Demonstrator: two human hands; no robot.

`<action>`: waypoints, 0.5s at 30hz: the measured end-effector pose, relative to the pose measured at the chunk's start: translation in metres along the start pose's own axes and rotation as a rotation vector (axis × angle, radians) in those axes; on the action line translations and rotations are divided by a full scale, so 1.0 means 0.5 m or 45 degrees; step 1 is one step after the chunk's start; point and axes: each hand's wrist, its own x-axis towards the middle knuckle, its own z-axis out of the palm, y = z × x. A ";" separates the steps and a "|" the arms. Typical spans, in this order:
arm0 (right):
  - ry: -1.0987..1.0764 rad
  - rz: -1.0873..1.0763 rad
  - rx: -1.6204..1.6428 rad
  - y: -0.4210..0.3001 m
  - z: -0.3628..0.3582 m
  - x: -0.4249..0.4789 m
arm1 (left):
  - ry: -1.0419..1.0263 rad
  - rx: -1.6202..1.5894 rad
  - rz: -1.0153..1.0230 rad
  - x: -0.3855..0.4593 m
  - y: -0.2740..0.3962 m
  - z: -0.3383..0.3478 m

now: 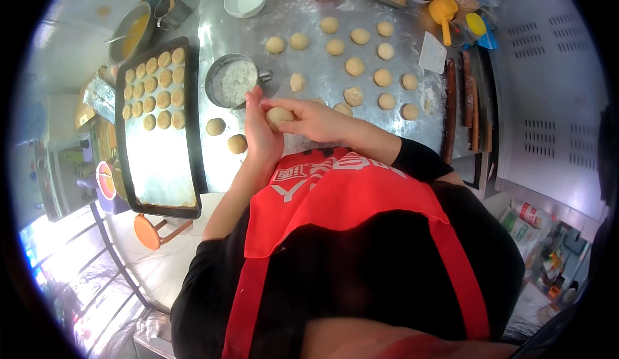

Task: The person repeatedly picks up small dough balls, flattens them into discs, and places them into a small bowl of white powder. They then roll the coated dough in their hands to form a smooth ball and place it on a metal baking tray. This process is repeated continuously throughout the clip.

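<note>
A round dough ball [279, 118] sits between my two hands near the table's front edge. My left hand [262, 129] is upright, its palm against the ball's left side. From the right, the thumb and fingers of my right hand [309, 118] close around the same ball. Just beyond my left fingertips stands a metal cup with a handle, holding white flour [235, 81]. Two smooth dough balls [215, 126] lie left of my left hand. Many more dough balls [355, 66] are spread over the metal table, and a rougher dough piece [353, 96] lies right of my hands.
At left, a black-rimmed baking tray [169, 165] carries rows of flat round pastries [163, 99]. Behind it are a bowl of yellow liquid [135, 35] and a metal pitcher [172, 13]. A white bowl [245, 0], a white scraper [433, 53] and rolling pins [450, 112] lie farther back and right.
</note>
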 end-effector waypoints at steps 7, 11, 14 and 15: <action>0.709 -0.076 -1.087 0.193 -0.175 0.083 | 0.078 -0.042 0.019 0.072 0.023 -0.029; 0.524 -0.290 -1.496 0.277 -0.205 0.100 | 0.110 -0.054 -0.036 0.095 0.016 -0.041; 0.183 -0.348 -1.133 0.289 -0.164 0.144 | 0.029 -0.011 -0.044 0.110 -0.013 -0.054; 0.170 -0.585 -1.197 0.294 -0.146 0.144 | 0.013 0.010 -0.066 0.114 -0.022 -0.057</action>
